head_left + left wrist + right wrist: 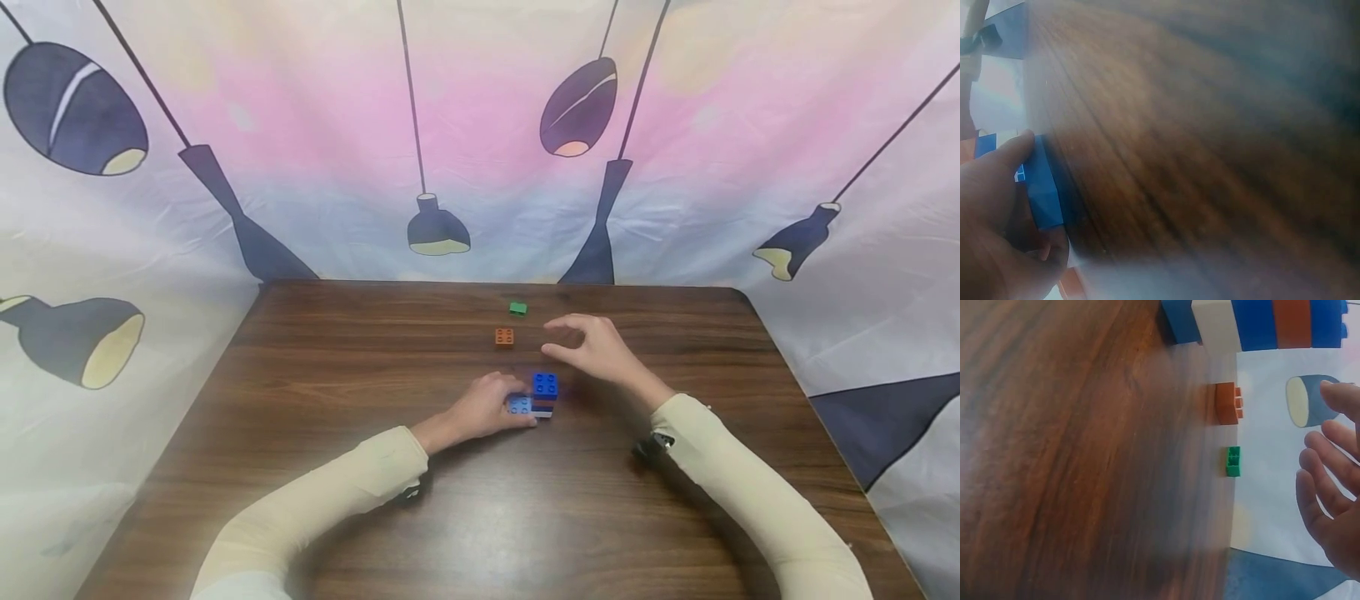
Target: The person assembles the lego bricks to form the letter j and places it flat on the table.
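Observation:
My left hand pinches a light blue brick, whose studs show between thumb and fingers. In the left wrist view the same blue brick lies low against the table. Beside it and partly over it rises a stack of bricks. From the right wrist view its layers run white, blue, orange and blue on top. Off to the stack's upper right, my right hand hovers with fingers apart and slightly bent, holding nothing.
A loose orange brick sits on the wooden table behind the stack. Farther back, toward the far edge, lies a small green brick. A cloth backdrop with printed lamps hangs behind the table.

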Motion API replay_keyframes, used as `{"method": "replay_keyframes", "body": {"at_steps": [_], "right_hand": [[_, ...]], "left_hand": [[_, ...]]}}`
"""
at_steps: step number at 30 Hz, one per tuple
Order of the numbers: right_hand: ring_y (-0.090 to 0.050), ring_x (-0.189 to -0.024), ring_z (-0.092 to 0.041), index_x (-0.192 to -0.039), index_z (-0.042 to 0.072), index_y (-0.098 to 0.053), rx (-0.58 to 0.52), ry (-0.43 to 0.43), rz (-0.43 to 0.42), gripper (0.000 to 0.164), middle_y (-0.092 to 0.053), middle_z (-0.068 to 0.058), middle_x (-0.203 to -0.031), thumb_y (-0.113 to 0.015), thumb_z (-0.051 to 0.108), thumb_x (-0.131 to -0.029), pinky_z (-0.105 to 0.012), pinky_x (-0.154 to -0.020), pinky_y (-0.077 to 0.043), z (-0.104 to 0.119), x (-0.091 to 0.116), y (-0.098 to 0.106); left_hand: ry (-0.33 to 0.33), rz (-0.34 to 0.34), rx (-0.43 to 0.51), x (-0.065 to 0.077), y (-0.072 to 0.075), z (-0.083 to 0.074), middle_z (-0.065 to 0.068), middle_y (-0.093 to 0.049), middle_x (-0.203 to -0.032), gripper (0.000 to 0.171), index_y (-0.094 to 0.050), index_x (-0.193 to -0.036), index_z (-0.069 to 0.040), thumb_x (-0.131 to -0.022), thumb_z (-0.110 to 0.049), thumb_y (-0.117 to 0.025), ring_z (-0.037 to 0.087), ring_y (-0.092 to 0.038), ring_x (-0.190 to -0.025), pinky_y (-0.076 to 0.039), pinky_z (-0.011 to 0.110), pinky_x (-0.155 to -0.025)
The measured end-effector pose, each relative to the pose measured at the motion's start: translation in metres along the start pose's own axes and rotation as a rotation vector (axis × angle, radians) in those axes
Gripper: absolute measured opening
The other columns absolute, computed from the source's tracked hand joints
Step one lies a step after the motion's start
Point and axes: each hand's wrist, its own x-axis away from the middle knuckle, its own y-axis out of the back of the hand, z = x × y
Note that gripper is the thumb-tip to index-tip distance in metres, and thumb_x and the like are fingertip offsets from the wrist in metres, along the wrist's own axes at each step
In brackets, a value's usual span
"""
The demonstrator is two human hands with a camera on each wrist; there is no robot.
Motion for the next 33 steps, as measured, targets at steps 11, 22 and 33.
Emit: {"method": "replay_keyframes", "body": {"at_steps": [11,22,33], "right_hand": [[-0.066,-0.103,-0.025,-0.121,0.01,-0.067,-0.014,0.004,0.046,0.048,-0.07,-0.008,-0.116,-0.073,0.043,-0.086,-0.041,-0.08,-0.054,-0.008,-0.02,-0.019],[-0.063,-0.111,-0.022,-0.124,0.014,-0.066,-0.007,-0.049,0.09,0.049,-0.068,-0.002,-0.122,-0.074,0.042,-0.085,-0.044,-0.09,-0.052,-0.012,-0.032,-0.037],[-0.063,-0.113,-0.024,-0.125,0.013,-0.066,-0.005,-0.083,0.143,0.05,-0.068,-0.003,-0.122,-0.076,0.039,-0.083,-0.046,-0.093,-0.05,-0.014,-0.048,-0.05]], "left_hand": [[-0.009,-0.007,-0.013,0.0,0.0,0.0,0.0,-0.072,-0.111,0.05,-0.069,-0.116,-0.011,-0.081,-0.047,-0.076,0.013,-0.062,-0.096,-0.051,0.029,-0.083],[-0.012,-0.006,-0.017,0.001,0.0,-0.001,0.001,-0.071,-0.112,0.05,-0.069,-0.116,-0.011,-0.081,-0.048,-0.075,0.014,-0.062,-0.097,-0.05,0.03,-0.084],[-0.003,-0.002,-0.022,0.001,0.0,-0.001,0.0,-0.071,-0.111,0.05,-0.069,-0.116,-0.013,-0.081,-0.048,-0.075,0.013,-0.061,-0.097,-0.05,0.03,-0.084]]}}
